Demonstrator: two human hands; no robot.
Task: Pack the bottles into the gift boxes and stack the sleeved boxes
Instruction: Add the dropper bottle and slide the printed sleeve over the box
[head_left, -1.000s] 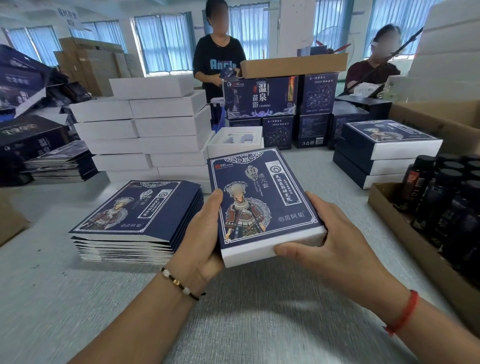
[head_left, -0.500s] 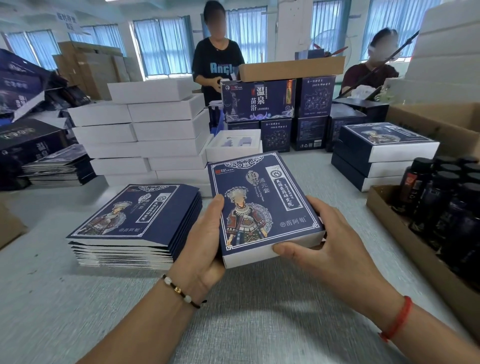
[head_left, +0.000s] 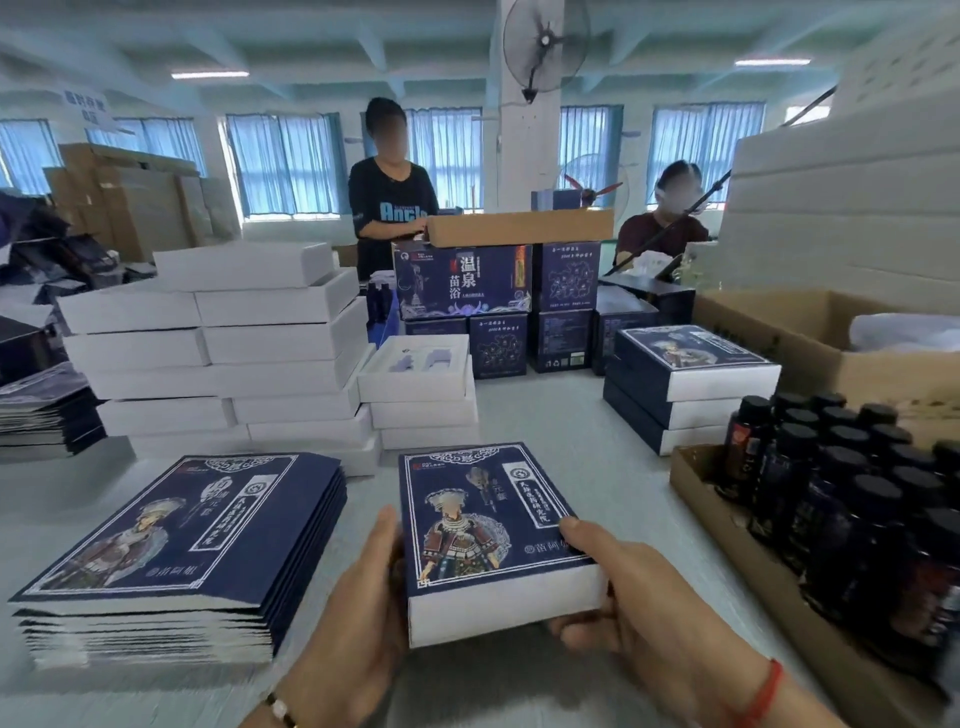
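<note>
**Sleeved box held in both hands over the table**

Sleeved box (head_left: 493, 530): navy printed sleeve over a white box, held level and face up, white end toward the wearer. Left hand (head_left: 358, 618) clasps its left edge, thumb lying along the side. Right hand (head_left: 639, 618) clasps its right near corner, thumb on the printed top, fingers (head_left: 571, 631) curled under the white end. Both hands are closed on it.

Landmark for all places: the held box.
- Left, close beside: pile of flat navy sleeves (head_left: 176, 545) lying on the table (head_left: 571, 431).
- Beyond and left: stacks of plain white boxes (head_left: 218, 353); one open white box (head_left: 415, 366) with a moulded insert tops the nearest short stack.
- Beyond and right: stack of three sleeved boxes (head_left: 691, 384).
- Right: brown cardboard tray (head_left: 727, 530) of dark bottles (head_left: 857, 493) with black caps, standing upright.
- Far beyond: navy cartons (head_left: 462, 280) with a cardboard lid on top; two people behind them.
</note>
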